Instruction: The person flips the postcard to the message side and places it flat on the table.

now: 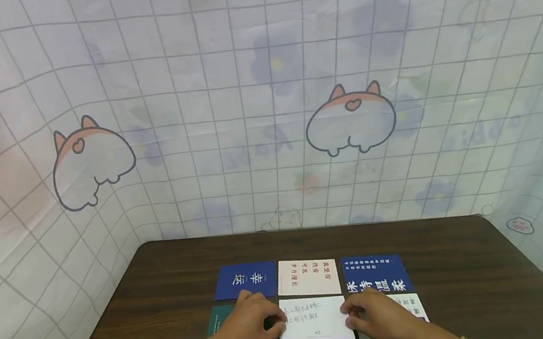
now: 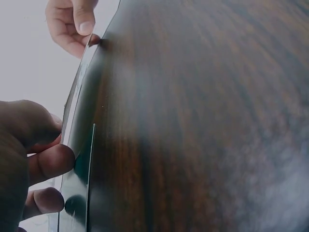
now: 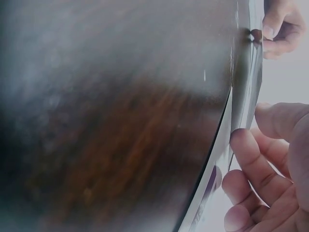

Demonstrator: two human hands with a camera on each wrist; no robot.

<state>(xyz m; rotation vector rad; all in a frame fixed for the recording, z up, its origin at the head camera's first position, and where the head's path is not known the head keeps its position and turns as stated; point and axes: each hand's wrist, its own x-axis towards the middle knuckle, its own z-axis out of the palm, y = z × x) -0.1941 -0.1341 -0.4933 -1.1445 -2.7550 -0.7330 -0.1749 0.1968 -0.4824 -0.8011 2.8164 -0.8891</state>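
A white card point(image 1: 316, 328) with handwritten lines lies between my two hands in the head view, close over the near part of the table. My left hand point(image 1: 252, 324) pinches its left edge with thumb and fingertips. On the opposite edge, my right hand point(image 1: 381, 314) grips it the same way. In the left wrist view the card's thin edge point(image 2: 72, 104) runs from one hand to the other. A dark green card point(image 1: 217, 318) is partly covered by the left hand. Under the right hand lies another white card point(image 1: 411, 302) with printed characters, half hidden.
Behind the held card, a blue card point(image 1: 229, 283), a cream card point(image 1: 308, 278) with red characters and a second blue card point(image 1: 376, 272) form a row. They lie on a dark wood table point(image 1: 161, 268). A gridded, patterned curtain point(image 1: 254, 194) encloses the back and sides.
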